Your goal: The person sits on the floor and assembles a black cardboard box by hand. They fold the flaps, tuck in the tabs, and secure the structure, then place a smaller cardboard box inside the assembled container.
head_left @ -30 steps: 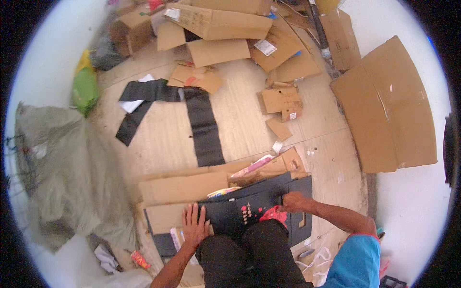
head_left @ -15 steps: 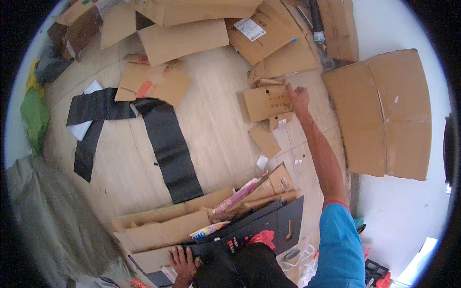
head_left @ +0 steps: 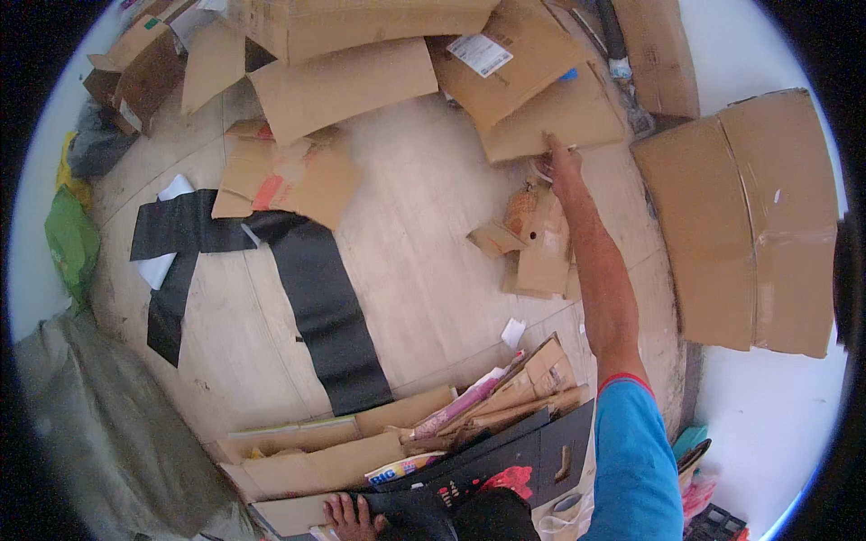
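Note:
At the bottom, my left hand has its fingers curled over the edge of a bundle of flattened cardboard, which stands upright against my dark-clothed legs. My right arm reaches far forward. Its hand is at the near edge of a large flattened cardboard box, one finger on top and the thumb below, seemingly pinching that edge. Right below this hand lies a small brown carton with loose flaps and a round hole, apart from the fingers. The fingertips under the edge are partly hidden.
Black strips with white undersides lie across the floor beside a flat carton. A tall carton leans on the right wall. More cardboard lies at the far side. A grey-green covered heap stands at left.
My right hand has let go of the small carton and moved to the large flattened box's edge. The small carton has turned and lies nearer. My left hand stays on the bundle.

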### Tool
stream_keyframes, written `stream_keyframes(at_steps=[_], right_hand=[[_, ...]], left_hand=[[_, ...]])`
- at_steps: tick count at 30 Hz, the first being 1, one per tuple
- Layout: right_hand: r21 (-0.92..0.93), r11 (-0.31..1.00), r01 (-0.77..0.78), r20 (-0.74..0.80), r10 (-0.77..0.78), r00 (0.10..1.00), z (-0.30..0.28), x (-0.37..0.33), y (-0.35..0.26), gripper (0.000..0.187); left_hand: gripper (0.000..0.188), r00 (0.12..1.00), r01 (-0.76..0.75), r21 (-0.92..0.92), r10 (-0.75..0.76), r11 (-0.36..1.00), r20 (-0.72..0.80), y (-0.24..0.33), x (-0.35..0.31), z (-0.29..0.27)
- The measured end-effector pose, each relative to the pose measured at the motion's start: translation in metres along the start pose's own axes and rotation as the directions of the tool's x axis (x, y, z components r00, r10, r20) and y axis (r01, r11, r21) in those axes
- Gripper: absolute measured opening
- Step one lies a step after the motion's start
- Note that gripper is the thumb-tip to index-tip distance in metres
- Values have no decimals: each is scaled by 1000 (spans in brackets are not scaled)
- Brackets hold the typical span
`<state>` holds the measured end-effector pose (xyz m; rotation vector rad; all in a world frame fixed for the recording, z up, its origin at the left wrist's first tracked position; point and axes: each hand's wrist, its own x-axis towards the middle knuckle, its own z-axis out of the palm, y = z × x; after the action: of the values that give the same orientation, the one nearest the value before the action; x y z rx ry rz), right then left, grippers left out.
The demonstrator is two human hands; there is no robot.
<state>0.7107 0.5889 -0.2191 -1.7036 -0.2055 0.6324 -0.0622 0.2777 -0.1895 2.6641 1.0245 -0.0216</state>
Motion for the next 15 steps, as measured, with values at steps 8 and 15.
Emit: stream_keyframes(at_steps=[8,15], right_hand=[[135,987,83,50,-91,995,-61,-139,14,47],[-38,996,78,-9,-79,997,-178,-295,-1,42]], left_hand=[[59,1000,10,42,-10,999,4,3,1,3],[57,995,43,36,-40,998,-87,16,16,-13]])
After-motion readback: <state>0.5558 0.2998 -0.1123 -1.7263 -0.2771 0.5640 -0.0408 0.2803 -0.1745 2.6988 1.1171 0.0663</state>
